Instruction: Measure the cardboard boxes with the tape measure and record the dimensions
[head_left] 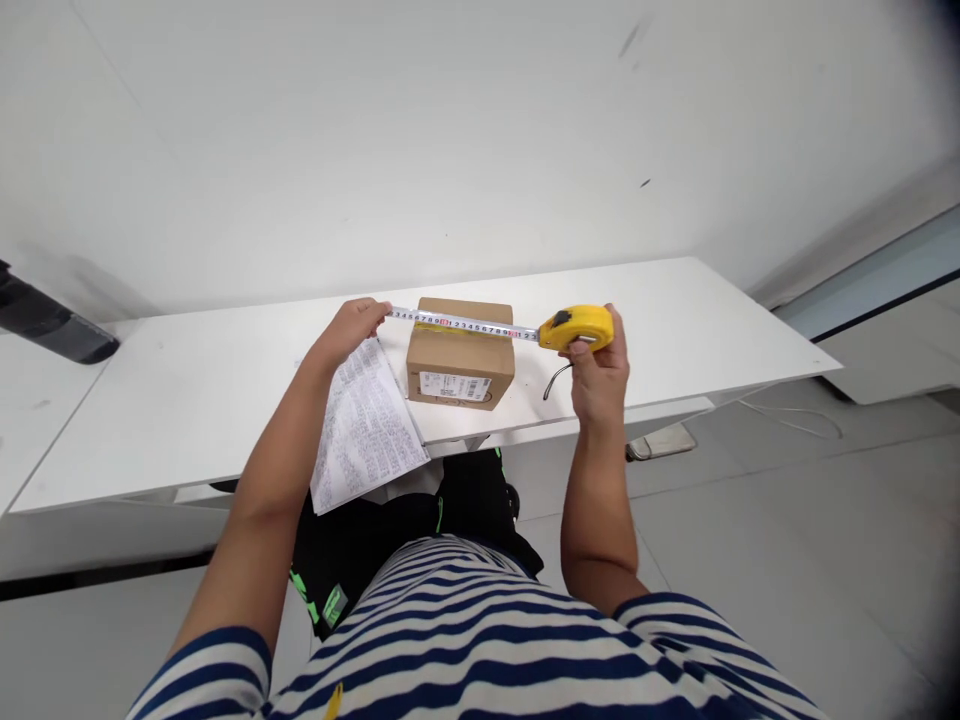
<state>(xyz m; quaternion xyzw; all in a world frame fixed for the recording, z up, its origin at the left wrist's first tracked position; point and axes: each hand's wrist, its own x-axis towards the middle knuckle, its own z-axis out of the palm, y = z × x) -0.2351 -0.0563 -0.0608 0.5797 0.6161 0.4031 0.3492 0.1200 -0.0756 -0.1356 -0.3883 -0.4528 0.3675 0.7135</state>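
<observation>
A brown cardboard box (pixel 459 350) with a white label on its front side sits on the white table. Across its top runs the pulled-out blade of a tape measure (pixel 576 328) with a yellow case. My left hand (pixel 358 325) pinches the blade's free end, just left of the box. To the right of the box, my right hand (pixel 602 370) is wrapped around the yellow case, and a dark wrist cord dangles below it. Under my left forearm lies a sheet of paper (pixel 367 425) covered with writing, overhanging the table's front edge.
The white table (pixel 675 330) stands against a pale wall. A black object (pixel 56 315) rises at the far left. Below the front edge, on the right, are a small light-coloured item (pixel 664 441) and a thin cable (pixel 795 418) near the tiled floor.
</observation>
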